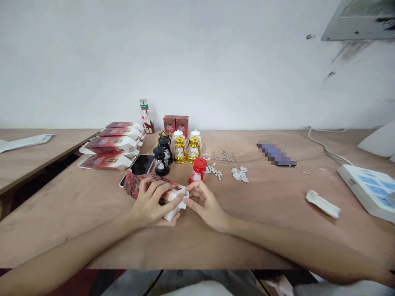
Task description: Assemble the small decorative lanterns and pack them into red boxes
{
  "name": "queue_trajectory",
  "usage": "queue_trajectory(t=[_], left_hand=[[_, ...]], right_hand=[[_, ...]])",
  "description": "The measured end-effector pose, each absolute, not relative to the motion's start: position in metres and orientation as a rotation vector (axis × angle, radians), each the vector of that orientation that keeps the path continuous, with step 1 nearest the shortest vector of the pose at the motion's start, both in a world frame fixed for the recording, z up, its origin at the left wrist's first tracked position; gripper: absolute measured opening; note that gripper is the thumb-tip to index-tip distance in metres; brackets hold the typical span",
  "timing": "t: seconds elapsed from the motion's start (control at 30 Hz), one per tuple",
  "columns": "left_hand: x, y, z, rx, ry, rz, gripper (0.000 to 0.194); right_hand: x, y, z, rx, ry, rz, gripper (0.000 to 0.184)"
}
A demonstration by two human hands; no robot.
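Your curled left hand [151,203] holds the red box [133,186]; your right hand [211,209] pinches its flap [183,204] (mid-fold, apparently). Next likely needs gentle tucking.

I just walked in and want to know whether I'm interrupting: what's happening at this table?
Someone's left hand is holding a red-and-white carton, while the right hand has its fingers at the carton's white end. Just beyond stands a red lantern, with black lanterns, gold lanterns and white lanterns near it. More cartons lie piled to the left, and two red boxes stand at the back.
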State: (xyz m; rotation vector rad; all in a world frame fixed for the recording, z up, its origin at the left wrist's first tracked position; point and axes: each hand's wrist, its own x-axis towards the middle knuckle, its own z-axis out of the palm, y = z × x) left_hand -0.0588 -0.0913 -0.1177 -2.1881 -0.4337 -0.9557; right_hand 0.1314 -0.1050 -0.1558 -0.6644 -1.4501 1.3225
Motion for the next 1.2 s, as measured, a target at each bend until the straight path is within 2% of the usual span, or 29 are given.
queue_trajectory(t=[0.17,0.43,0.67,0.83,1.2], left_hand=[[-0.0606,-0.0908,-0.1200,-2.225,-0.413,-0.993,0.033],[-0.0636,-0.0853,-0.1187,-2.261,-0.424,-1.050,0.034],[-0.0643,-0.0827,-0.1260,-2.273,-0.479,-1.087,0.056],[-0.0630,-0.0832,-0.1271,-2.265,-0.479,-1.103,0.047],[-0.0609,-0.0860,-0.1226,-2.247,-0.454,-1.039,0.043]], right_hand=[[0.1334,-0.1015,-0.1562,-0.630,-1.464,1.406,0.045],[0.1377,-0.1056,-0.1527,-0.543,-1.573,1.328,0.034],[0.1371,-0.1061,-0.1528,-0.548,-1.585,1.281,0.031],[0.1349,-0.1066,-0.1546,-0.599,-1.589,1.216,0.031],[0.1329,-0.1061,-0.1583,-0.615,-1.570,1.228,0.033]])
